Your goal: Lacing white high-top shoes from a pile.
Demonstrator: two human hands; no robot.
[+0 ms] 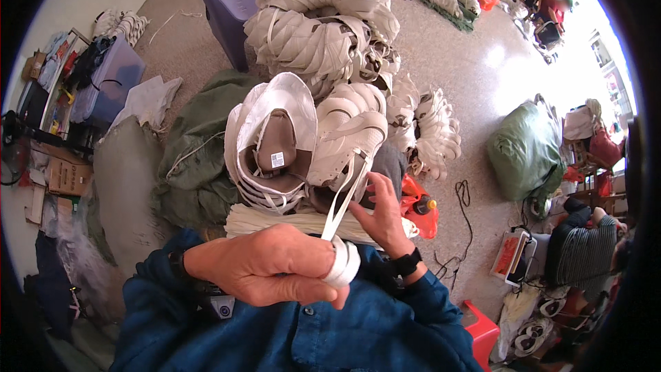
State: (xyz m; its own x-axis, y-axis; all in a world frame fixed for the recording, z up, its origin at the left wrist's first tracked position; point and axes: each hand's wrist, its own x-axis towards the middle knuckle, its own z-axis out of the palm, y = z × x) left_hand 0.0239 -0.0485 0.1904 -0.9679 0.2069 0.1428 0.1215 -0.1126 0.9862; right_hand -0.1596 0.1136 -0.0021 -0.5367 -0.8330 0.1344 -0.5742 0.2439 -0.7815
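Left hand [272, 265]: closed to a fist before the torso, back of hand toward camera, holding the lower end of the white laces [332, 229]. White band [343, 262] wound round the fingers at the fist's right-hand end; cannot tell whether continuous with the laces.

Right hand [382, 213]: thumb and fingers apart, loosely curved, just right of the laces. Apparently nothing gripped; contact with the strands, cannot tell.

Key relation, as judged: laces nearly straight between fist and beige shoe [350, 120], long axis running away from the body and slightly rightward. Beige shoe therefore beyond the left hand, up and a little right; right hand the nearer of the two, alongside the upper stretch of lace.

Farther out: nested white shoe uppers [237, 134] directly left of the beige shoe; pale cord bundle [251, 226] lying crosswise behind the fist; large coiled stack of beige shoes [303, 45] beyond.
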